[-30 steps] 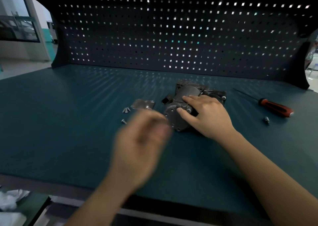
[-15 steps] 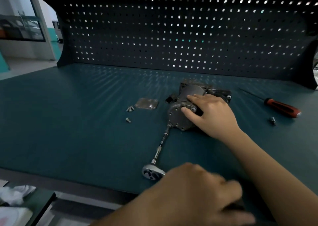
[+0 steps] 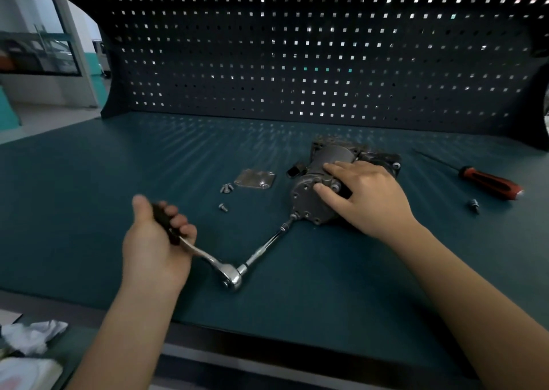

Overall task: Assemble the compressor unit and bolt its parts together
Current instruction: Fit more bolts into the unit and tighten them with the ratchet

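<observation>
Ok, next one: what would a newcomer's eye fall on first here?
The left hand, near centre-left, grips a ratchet whose long extension runs up to the front face of the compressor in the middle of the bench. The right hand presses down on the compressor. A red screwdriver lies off to the right; a small plate and loose bolts sit just left of the compressor.

Grey compressor unit (image 3: 315, 202) lies sideways, ratchet wrench (image 3: 237, 270) engaged.
</observation>
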Action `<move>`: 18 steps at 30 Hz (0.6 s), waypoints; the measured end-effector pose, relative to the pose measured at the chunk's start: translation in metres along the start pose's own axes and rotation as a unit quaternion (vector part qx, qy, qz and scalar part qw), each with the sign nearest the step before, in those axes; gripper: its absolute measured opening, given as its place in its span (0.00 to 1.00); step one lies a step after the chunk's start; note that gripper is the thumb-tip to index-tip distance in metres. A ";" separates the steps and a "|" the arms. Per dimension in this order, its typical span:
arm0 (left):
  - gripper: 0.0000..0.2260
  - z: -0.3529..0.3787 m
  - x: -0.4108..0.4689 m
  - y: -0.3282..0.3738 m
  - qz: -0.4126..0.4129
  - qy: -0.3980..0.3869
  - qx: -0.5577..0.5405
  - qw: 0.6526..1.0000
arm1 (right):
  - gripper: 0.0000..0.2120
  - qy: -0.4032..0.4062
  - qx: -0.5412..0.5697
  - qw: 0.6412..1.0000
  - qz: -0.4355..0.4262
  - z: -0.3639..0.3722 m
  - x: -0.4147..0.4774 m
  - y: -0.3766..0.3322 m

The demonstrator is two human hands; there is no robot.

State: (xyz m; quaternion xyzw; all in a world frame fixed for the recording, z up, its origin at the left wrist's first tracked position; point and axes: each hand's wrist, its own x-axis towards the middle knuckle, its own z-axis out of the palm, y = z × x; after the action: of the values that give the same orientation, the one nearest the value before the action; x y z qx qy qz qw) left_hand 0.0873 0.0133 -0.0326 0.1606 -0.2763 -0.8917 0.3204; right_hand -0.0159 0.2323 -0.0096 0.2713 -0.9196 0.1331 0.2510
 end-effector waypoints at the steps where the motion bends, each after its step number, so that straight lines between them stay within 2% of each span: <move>1: 0.16 0.005 -0.008 -0.002 0.039 -0.043 0.021 0.998 | 0.24 0.004 0.002 1.000 0.000 0.000 0.000 0.000; 3: 0.14 0.022 -0.034 -0.008 0.118 -0.173 0.080 0.974 | 0.24 0.011 0.005 1.000 0.000 0.000 0.000 0.000; 4: 0.11 0.032 -0.048 -0.011 0.155 -0.255 0.124 0.947 | 0.24 0.012 0.004 1.000 -0.001 0.000 0.000 0.000; 5: 0.09 0.040 -0.062 -0.015 0.202 -0.344 0.189 0.897 | 0.24 0.011 0.000 1.000 -0.003 0.000 0.000 0.000; 6: 0.07 0.044 -0.074 -0.023 0.258 -0.441 0.276 0.814 | 0.24 0.008 -0.005 1.000 -0.006 0.000 0.001 0.001; 7: 0.06 0.045 -0.083 -0.032 0.308 -0.527 0.370 0.701 | 0.24 0.006 -0.008 1.000 -0.008 0.000 0.001 0.001; 8: 0.07 0.039 -0.089 -0.043 0.370 -0.577 0.453 0.570 | 0.25 0.004 -0.006 1.000 -0.011 -0.001 0.001 0.002; 9: 0.10 0.032 -0.092 -0.052 0.427 -0.593 0.514 0.449 | 0.25 0.003 0.003 1.000 -0.014 -0.002 0.000 0.002; 10: 0.12 0.024 -0.091 -0.058 0.453 -0.591 0.558 0.367 | 0.24 0.003 0.020 1.000 -0.019 -0.003 -0.001 0.004; 11: 0.13 0.018 -0.090 -0.059 0.461 -0.580 0.582 0.334 | 0.24 0.005 0.045 0.999 -0.023 -0.004 -0.003 0.006; 12: 0.13 0.014 -0.087 -0.055 0.461 -0.575 0.577 0.352 | 0.23 0.012 0.076 0.997 -0.024 -0.005 -0.005 0.008; 13: 0.13 0.010 -0.083 -0.049 0.463 -0.570 0.546 0.404 | 0.21 0.025 0.109 0.994 -0.021 -0.006 -0.008 0.010; 14: 0.13 0.011 -0.078 -0.042 0.455 -0.556 0.502 0.482 | 0.20 0.044 0.138 0.989 -0.016 -0.007 -0.010 0.012; 15: 0.13 0.015 -0.074 -0.033 0.429 -0.527 0.457 0.574 | 0.18 0.064 0.157 0.986 -0.013 -0.007 -0.012 0.013; 16: 0.12 0.020 -0.071 -0.024 0.404 -0.469 0.413 0.668 | 0.15 0.081 0.165 0.983 -0.014 -0.007 -0.014 0.014; 18: 0.10 0.030 -0.060 -0.008 0.303 -0.343 0.282 0.843 | 0.12 0.104 0.173 0.979 -0.028 -0.006 -0.016 0.011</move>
State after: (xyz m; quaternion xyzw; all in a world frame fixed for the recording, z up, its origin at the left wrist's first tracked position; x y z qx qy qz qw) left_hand 0.1136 0.0699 -0.0067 -0.1637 -0.6430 -0.6320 0.4005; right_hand -0.0077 0.2503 -0.0141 0.3213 -0.8437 0.3100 0.2979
